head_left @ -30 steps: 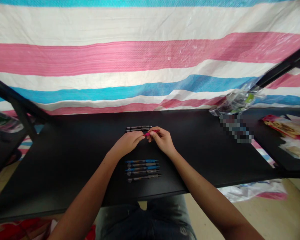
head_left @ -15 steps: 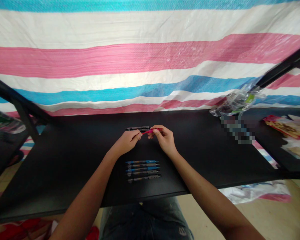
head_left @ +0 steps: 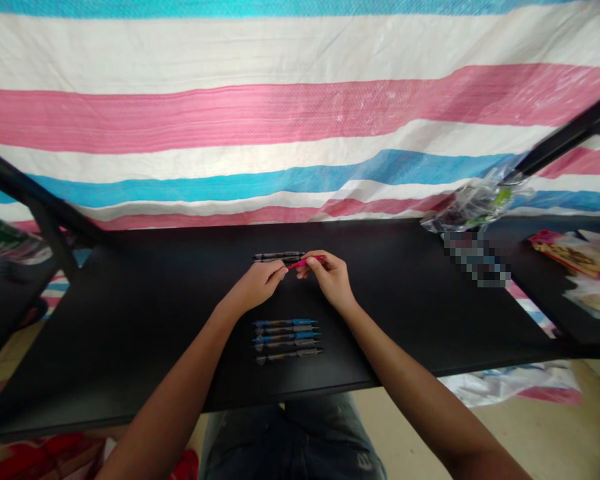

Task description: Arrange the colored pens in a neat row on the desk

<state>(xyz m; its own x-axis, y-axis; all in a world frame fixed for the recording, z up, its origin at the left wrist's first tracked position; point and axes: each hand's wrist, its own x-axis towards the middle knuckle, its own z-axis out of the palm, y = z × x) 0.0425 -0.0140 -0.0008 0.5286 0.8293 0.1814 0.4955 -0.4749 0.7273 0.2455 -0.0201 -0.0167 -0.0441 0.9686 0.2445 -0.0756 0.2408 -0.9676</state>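
A thin red pen (head_left: 301, 263) is held above the black table (head_left: 410, 300), lying nearly level between my two hands. My left hand (head_left: 263, 283) pinches its left end with thumb and fingers. My right hand (head_left: 330, 275) grips the pen's right part, the thumb on its near side. Just beyond my hands lie dark pens (head_left: 279, 255), partly hidden by my fingers. Nearer to me, several pens lie side by side in a column, among them a blue pen (head_left: 305, 323) at the far end and a grey-black pen (head_left: 300, 353) closest to me.
At the table's back right corner lies a clear plastic bag (head_left: 473, 203) beside a blurred-out item (head_left: 477, 260). Black metal posts stand at both sides. A striped tarp (head_left: 230, 120) hangs behind. More packets (head_left: 575, 257) lie on a surface to the right.
My left hand has shifted very slightly to the right along with the red pen's left end. My right hand and the other pens look the same.
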